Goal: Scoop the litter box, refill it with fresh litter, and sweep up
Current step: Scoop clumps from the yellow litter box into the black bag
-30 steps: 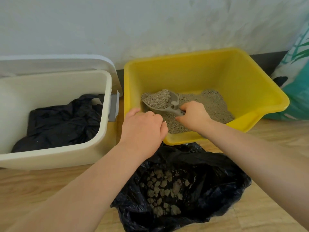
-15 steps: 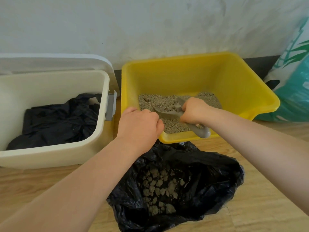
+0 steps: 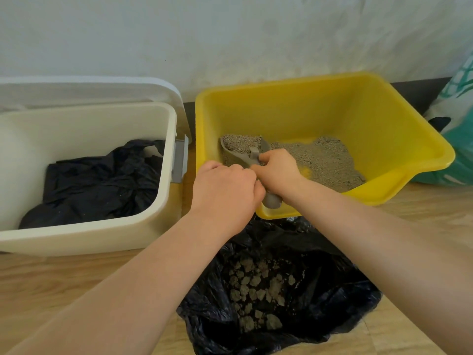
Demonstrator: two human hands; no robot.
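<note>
A yellow litter box point(image 3: 384, 124) stands tilted toward me against the wall, with grey litter point(image 3: 325, 160) pooled in its near side. My right hand point(image 3: 279, 172) grips the handle of a grey scoop point(image 3: 238, 149), whose bowl is full of litter at the box's left inner wall. My left hand point(image 3: 225, 190) has curled fingers on the box's near left rim; the grip itself is hidden. Below the box, an open black rubbish bag point(image 3: 332, 290) lies on the floor and holds several litter clumps point(image 3: 256, 290).
A cream bin point(image 3: 102, 239) with its lid up stands to the left, lined with a black bag point(image 3: 102, 183). A white and teal litter sack point(image 3: 458, 139) leans at the right edge. The wooden floor point(image 3: 38, 285) shows in front of the bin.
The scoop dipped into the litter and then swung left to the box's left wall, loaded again. My left hand stayed on the near rim.
</note>
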